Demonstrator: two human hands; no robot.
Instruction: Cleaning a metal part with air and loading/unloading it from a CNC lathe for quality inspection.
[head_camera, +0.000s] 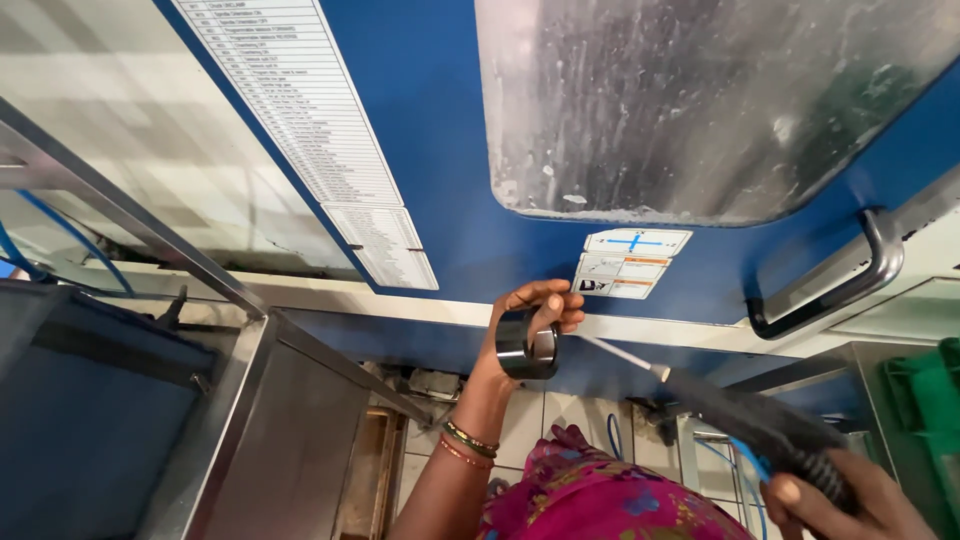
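The right hand is cut off by the bottom edge; the window is too fogged to see through.

Labels on the blue panel
Long white chart at 11 o'clock; small white, blue and orange sticker near centre.

Left hand raised, right hand clenched

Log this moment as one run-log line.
left hand: holds dark metal ring | right hand: grips air gun, nozzle tip near ring | behind: blue machine door
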